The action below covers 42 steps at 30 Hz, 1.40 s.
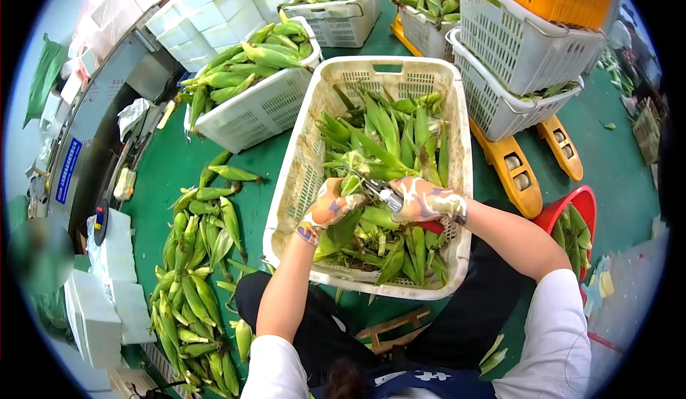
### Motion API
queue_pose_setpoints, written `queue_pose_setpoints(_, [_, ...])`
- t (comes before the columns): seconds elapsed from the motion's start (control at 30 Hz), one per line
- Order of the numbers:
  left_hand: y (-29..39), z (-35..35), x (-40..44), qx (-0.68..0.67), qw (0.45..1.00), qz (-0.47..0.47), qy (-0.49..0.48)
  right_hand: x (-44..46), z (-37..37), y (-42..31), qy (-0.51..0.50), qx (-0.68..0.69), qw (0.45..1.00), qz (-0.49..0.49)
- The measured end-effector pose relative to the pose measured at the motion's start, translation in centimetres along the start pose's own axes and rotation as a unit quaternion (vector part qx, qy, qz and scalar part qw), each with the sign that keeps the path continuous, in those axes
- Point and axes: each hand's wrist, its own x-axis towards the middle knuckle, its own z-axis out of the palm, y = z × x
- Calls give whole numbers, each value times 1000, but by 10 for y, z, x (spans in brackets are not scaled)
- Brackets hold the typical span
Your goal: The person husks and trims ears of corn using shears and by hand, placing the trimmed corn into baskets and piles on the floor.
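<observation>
My left hand, in a patterned glove, is closed around a green ear of corn in its husk. The stem end points up toward my other hand. My right hand, gloved alike, grips a pair of pruning shears with metal blades and a red handle. The blades are at the stem end of the ear; whether they are cutting into it I cannot tell. Both hands are above a large dirty-white plastic crate in front of me, which holds green husks and leaves.
A long pile of unpeeled corn lies on the green floor at left. Corn-filled crates stand beyond. Stacked crates rest on a yellow pallet jack at right, near a red bucket. White foam boxes stand at the back.
</observation>
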Motion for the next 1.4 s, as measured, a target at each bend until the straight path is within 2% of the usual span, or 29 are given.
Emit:
queue_pose_setpoints(0.03, [-7, -7, 4, 3, 1000, 5, -7, 6, 1, 8, -18, -3, 1000, 23])
queue_pose_setpoints(0.1, [-9, -23, 11, -88, 982, 166, -18, 10, -3, 6, 57, 153, 961, 221])
queue_pose_setpoints(0.13, [40, 5, -2, 143, 975, 3, 171, 12, -10, 17, 47, 194, 950, 240])
queue_pose_setpoints(0.17, [23, -15, -4, 2, 970, 112, 215, 13, -15, 41, 33, 234, 938, 255])
queue_pose_setpoints(0.2, [33, -22, -8, -18, 968, 96, 229, 13, -9, 53, 10, 167, 974, 152])
queue_pose_setpoints(0.27, [49, -6, -17, 96, 932, 142, 319, 10, -3, 57, 11, 24, 997, -67])
queue_pose_setpoints(0.3, [41, -26, -16, 97, 929, 145, 326, 6, 2, 49, -51, 71, 995, 51])
queue_pose_setpoints(0.33, [26, -60, -9, -32, 927, 212, 308, 0, 0, 19, -103, 102, 974, 172])
queue_pose_setpoints(0.37, [34, -62, -8, -161, 906, 272, 283, -7, 15, 15, -32, 9, 984, 177])
queue_pose_setpoints(0.4, [37, -60, -14, -168, 899, 291, 280, -13, 27, 9, -32, 40, 985, 166])
queue_pose_setpoints(0.47, [57, -62, -18, -26, 828, 255, 499, -23, 39, -25, -73, 90, 975, 188])
queue_pose_setpoints(0.5, [82, -37, -24, -152, 817, 212, 514, -26, 44, -36, -112, 107, 964, 217])
queue_pose_setpoints(0.53, [82, -44, -24, -208, 808, 219, 506, -27, 70, -21, -113, 140, 967, 179])
queue_pose_setpoints(0.6, [77, -75, -27, -316, 786, 240, 474, -26, 74, -37, -107, 109, 972, 178])
queue_pose_setpoints(0.67, [79, -68, -25, -322, 770, 245, 494, -14, 96, -18, -112, 158, 968, 161])
queue_pose_setpoints(0.7, [80, -65, -23, -333, 750, 252, 513, -4, 125, 11, -61, 220, 962, 152])
queue_pose_setpoints(0.73, [70, -82, -28, -385, 767, 243, 451, 7, 153, 39, -13, 280, 950, 138])
queue_pose_setpoints(0.77, [69, -82, -29, -388, 768, 245, 447, 18, 165, 59, 16, 306, 944, 125])
queue_pose_setpoints(0.87, [66, -85, -25, -431, 757, 231, 433, 40, 163, 64, 61, 328, 938, 98])
queue_pose_setpoints(0.9, [63, -87, -22, -434, 757, 232, 430, 40, 157, 65, 70, 302, 946, 100])
queue_pose_setpoints(1.03, [58, -77, -16, -444, 724, 243, 470, 22, 77, -25, 74, 121, 980, 140])
queue_pose_setpoints(1.07, [54, -77, -17, -440, 721, 248, 476, 22, 68, -36, 73, 99, 982, 145])
queue_pose_setpoints(1.1, [51, -76, -15, -436, 718, 253, 481, 37, 92, 3, 141, 142, 976, 89])
queue_pose_setpoints(1.13, [46, -71, -11, -346, 694, 277, 567, 37, 81, -7, 129, 123, 978, 105])
queue_pose_setpoints(1.17, [40, -74, -9, -349, 696, 275, 564, 38, 69, -20, 118, 106, 980, 123])
queue_pose_setpoints(1.23, [25, -85, -3, -96, 650, 258, 708, 45, 84, -2, 162, 236, 952, 111])
queue_pose_setpoints(1.27, [16, -100, 1, -25, 615, 234, 753, 54, 89, 17, 141, 264, 951, 72])
queue_pose_setpoints(1.37, [34, -75, -10, -28, 633, 194, 749, 60, 84, 27, 57, 342, 935, 77])
queue_pose_setpoints(1.4, [43, -62, -10, -93, 623, 247, 737, 62, 82, 28, 39, 352, 932, 78])
